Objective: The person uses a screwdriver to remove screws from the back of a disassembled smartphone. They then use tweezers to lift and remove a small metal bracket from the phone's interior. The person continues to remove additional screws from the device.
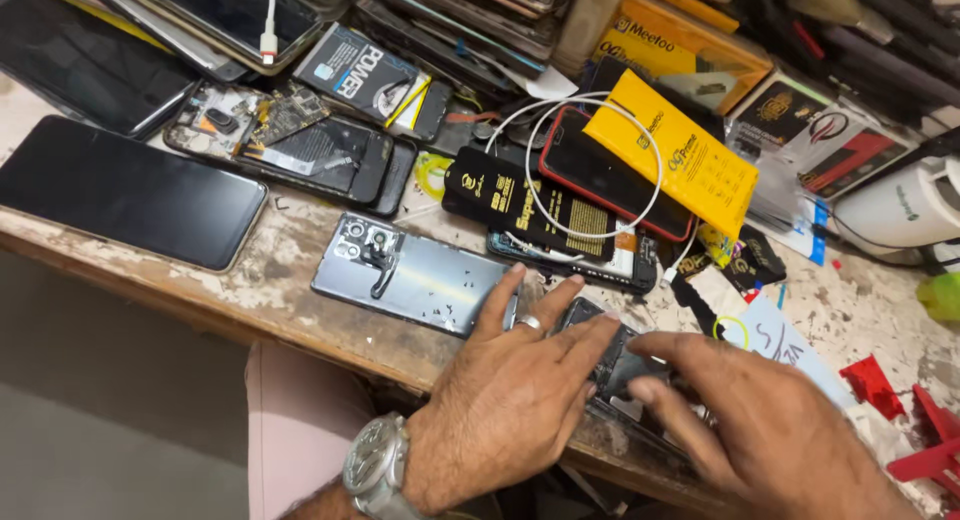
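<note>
My left hand (515, 385), with a ring and a silver wristwatch, lies flat with fingers spread over an opened black phone (612, 352) near the table's front edge. Its fingertips also reach the silver phone back cover (410, 277) lying face down just to the left. My right hand (760, 420) comes in from the right, its fingers pressed on the same opened phone, pinching at its dark inner part. Most of that phone is hidden under both hands.
The worn wooden table (280, 280) carries a black phone (125, 192) at left, an opened phone with bare circuitry (290, 140), a red-edged phone (610, 180) under a white cable, yellow and black packets (670, 160), red plastic pieces (900, 410) at right.
</note>
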